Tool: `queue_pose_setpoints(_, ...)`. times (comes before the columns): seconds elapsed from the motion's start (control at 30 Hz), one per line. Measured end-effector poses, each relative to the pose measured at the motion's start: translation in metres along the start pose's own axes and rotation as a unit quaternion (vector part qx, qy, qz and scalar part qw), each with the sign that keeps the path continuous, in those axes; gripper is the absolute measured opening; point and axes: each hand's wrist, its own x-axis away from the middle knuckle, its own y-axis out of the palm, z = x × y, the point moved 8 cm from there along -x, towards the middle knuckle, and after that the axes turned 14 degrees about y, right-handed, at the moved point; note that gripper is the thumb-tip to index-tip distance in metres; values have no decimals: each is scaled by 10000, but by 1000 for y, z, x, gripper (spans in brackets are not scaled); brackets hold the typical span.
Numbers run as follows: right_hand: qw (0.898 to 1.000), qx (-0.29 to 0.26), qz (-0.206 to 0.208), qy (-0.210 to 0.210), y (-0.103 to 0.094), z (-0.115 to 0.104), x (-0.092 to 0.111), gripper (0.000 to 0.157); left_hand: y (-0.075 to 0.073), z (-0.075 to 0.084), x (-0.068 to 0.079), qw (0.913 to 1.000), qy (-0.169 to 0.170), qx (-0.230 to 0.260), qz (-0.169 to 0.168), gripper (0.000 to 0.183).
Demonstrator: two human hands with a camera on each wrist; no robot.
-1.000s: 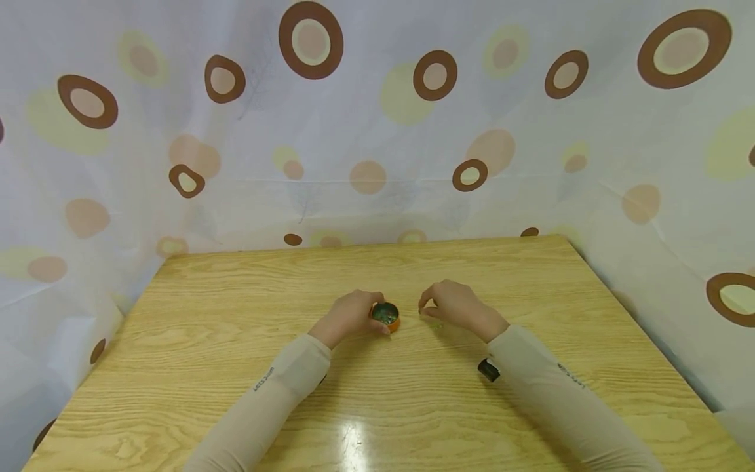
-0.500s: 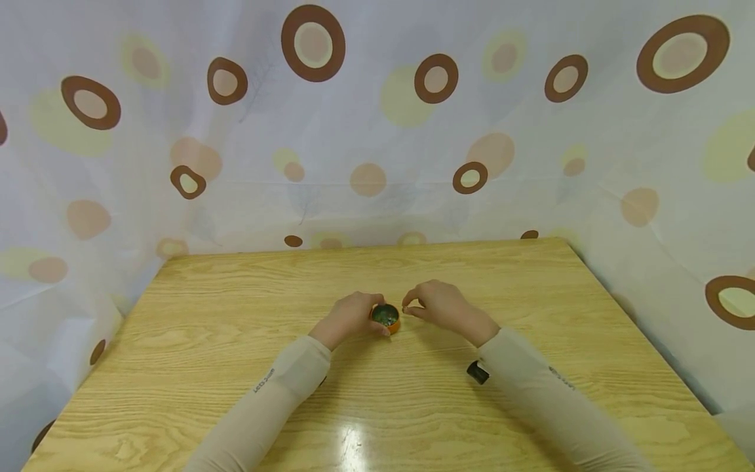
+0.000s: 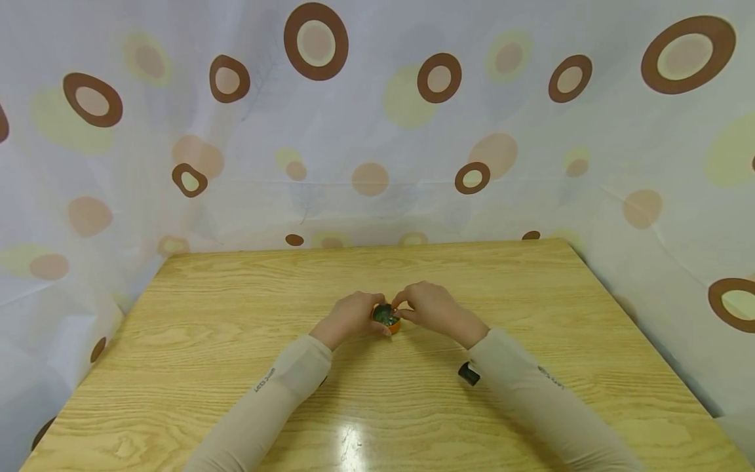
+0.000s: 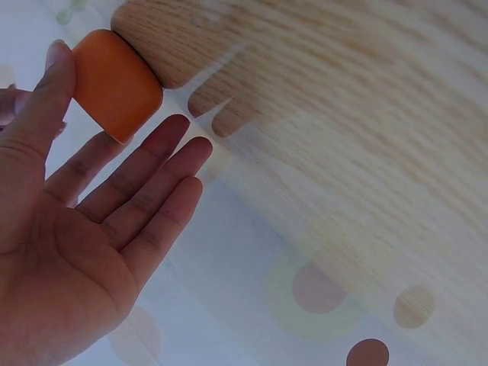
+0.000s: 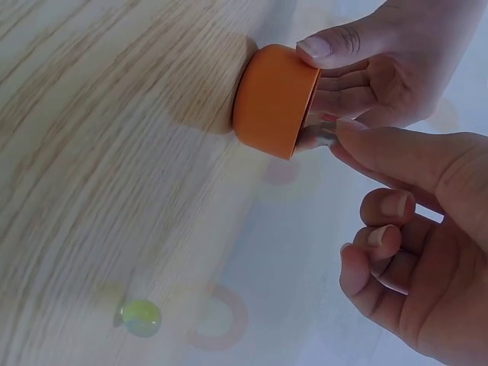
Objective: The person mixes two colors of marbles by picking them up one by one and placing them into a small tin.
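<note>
A small orange cup (image 5: 273, 101) stands upright on the wooden table, with a dark green inside and small shiny pieces in it. My left hand (image 3: 348, 318) grips the cup's side between thumb and index finger; the other fingers extend loosely, as the left wrist view shows. My right hand (image 3: 433, 309) is at the cup's right rim, pinching a clear glass marble (image 5: 326, 134) with a touch of red between thumb and index finger. Its remaining fingers are curled in. Another marble, yellow-green (image 5: 141, 318), lies on the table in the right wrist view.
The light wood table (image 3: 236, 295) is bordered at the back and sides by a white cloth (image 3: 377, 118) with brown, yellow and tan spots. A black wrist device (image 3: 469, 373) hangs under the right sleeve.
My right hand has moved left, carrying the marble from the right of the cup to its rim. The left hand keeps its hold and place on the cup.
</note>
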Motion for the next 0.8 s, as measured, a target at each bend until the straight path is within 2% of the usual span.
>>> queue_pose_setpoints(0.53, 9996, -96, 73, 239, -2, 15, -1, 20, 2, -2, -1, 9999, -91, 42, -21, 46)
queue_pose_setpoints(0.8, 9992, -118, 38, 382, -4, 28, 0, 19, 1, -1, 0, 9999, -112, -51, -39, 53)
